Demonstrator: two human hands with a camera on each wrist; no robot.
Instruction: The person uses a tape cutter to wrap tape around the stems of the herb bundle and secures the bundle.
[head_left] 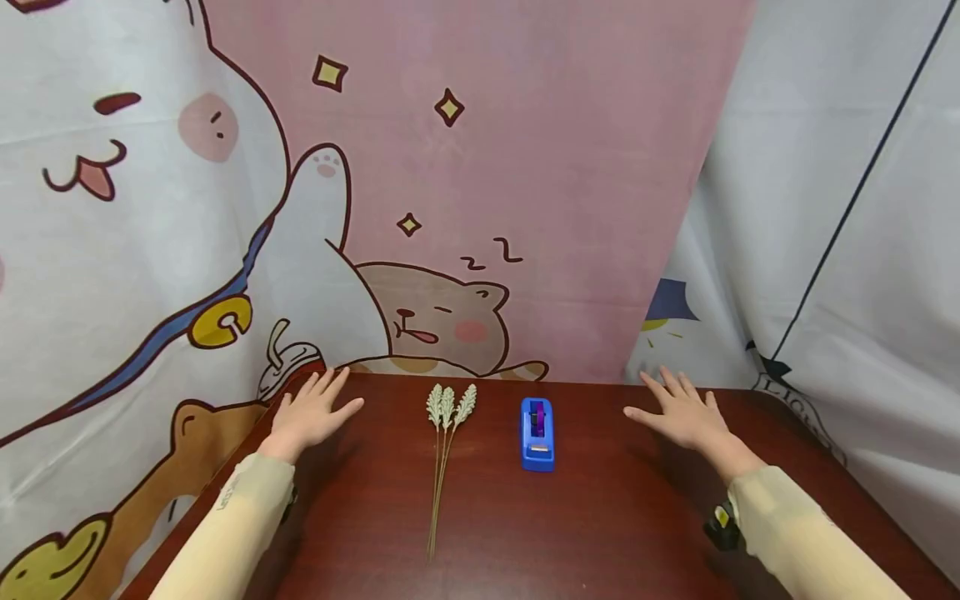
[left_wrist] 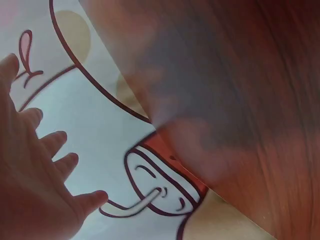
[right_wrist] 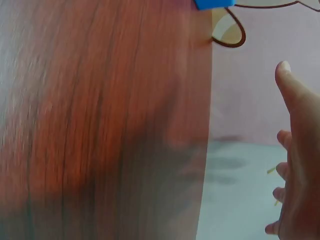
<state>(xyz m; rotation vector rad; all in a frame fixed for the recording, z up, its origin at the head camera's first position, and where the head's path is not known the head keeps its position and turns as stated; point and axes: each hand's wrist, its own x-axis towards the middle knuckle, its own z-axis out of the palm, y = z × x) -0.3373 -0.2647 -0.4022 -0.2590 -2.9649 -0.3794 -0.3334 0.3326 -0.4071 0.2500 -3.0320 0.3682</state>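
Observation:
Three stems of dried wheat-like ears (head_left: 447, 408) lie together on the dark red-brown table, their thin stalks running toward me. To their right sits a blue tape dispenser (head_left: 537, 458) with a purple roll in it. My left hand (head_left: 307, 417) is held over the table's left side, fingers spread, holding nothing. On the other side, my right hand (head_left: 688, 417) is likewise spread and holds nothing, to the right of the dispenser. In the right wrist view a bit of the blue dispenser (right_wrist: 215, 4) shows at the top edge.
The wooden table (head_left: 600, 533) ends at the back against a cartoon-printed cloth (head_left: 585, 208). A pale cloth (head_left: 840, 208) hangs along the right side. Each forearm has a cream sleeve, and a dark wrist device (head_left: 722, 525) shows by the right one.

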